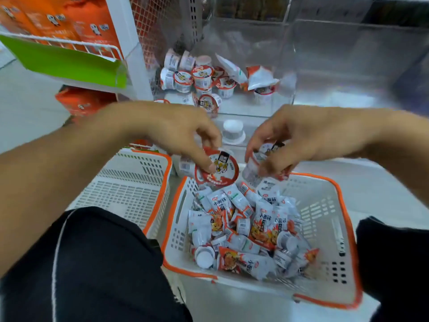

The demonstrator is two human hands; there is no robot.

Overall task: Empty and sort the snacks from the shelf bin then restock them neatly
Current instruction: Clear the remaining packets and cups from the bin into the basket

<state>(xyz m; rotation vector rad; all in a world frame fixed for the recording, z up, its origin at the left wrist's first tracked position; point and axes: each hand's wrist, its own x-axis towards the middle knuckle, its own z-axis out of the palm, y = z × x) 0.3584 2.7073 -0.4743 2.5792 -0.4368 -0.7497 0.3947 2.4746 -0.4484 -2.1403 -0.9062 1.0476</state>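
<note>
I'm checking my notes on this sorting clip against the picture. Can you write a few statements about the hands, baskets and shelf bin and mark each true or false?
1. The left hand holds a small round snack cup with a red-rimmed foil lid. True.
2. The right hand hangs free, holding nothing. False: its fingers grip another small snack cup.
3. The white orange-rimmed plastic basket on the right holds many snack packets. True.
4. The white orange-rimmed basket on the left is filled with cups. False: no snacks show in it.
5. The clear plastic shelf bin holds no cups. False: several cups lie inside.
</note>
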